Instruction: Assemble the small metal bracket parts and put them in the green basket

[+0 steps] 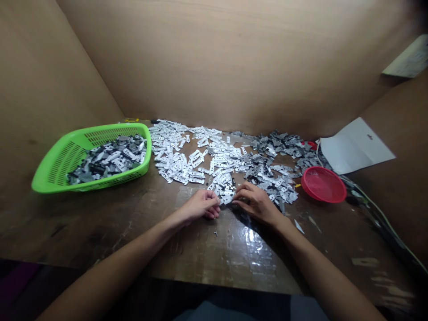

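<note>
My left hand (203, 204) is closed at the near edge of the parts pile, its fingers curled in and thumb against them. Whatever it may hold is too small to make out. My right hand (257, 203) is bent over the pile's near edge, thumb and fingertips drawn close together by the small shiny bits (230, 187). Its fingertips are too blurred to show what they grip. Beyond both hands spreads a heap of flat white metal pieces with holes (177, 165). Darker grey metal pieces (281, 145) lie to the right. A small metal pin-like part (216, 233) rests in front of my hands.
A green plastic basket (53, 165) on the left holds mixed white and dark pieces. On the right are a red bowl (323, 185), a white card (354, 147) and a cable (381, 209). Wooden panels (234, 67) enclose the table (140, 232) behind and at the sides.
</note>
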Demonstrator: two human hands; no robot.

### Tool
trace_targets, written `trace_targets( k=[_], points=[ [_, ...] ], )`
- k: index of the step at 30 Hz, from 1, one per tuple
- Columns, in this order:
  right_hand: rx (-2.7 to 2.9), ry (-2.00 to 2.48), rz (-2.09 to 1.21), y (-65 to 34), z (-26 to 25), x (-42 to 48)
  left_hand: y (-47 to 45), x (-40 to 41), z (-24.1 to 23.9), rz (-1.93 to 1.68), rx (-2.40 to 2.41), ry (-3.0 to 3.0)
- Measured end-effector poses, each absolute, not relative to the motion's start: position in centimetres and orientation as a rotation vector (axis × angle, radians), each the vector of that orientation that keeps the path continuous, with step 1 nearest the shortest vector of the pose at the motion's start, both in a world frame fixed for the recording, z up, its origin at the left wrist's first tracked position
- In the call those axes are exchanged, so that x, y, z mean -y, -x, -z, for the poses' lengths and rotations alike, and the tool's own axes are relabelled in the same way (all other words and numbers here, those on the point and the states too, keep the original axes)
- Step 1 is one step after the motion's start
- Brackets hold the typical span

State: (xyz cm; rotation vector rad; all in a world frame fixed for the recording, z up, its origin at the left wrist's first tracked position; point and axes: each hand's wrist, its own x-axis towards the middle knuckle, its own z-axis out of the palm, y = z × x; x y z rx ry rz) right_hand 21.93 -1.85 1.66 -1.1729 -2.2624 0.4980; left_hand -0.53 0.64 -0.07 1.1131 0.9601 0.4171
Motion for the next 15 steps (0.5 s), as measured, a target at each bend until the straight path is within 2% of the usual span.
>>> trace_targets(
  k=[15],
  points=[
    [2.278, 1.222, -0.520, -21.90, -1.23, 1.76, 0.63, -0.69, 0.05, -0.444, -0.929, -1.053]
  ],
)
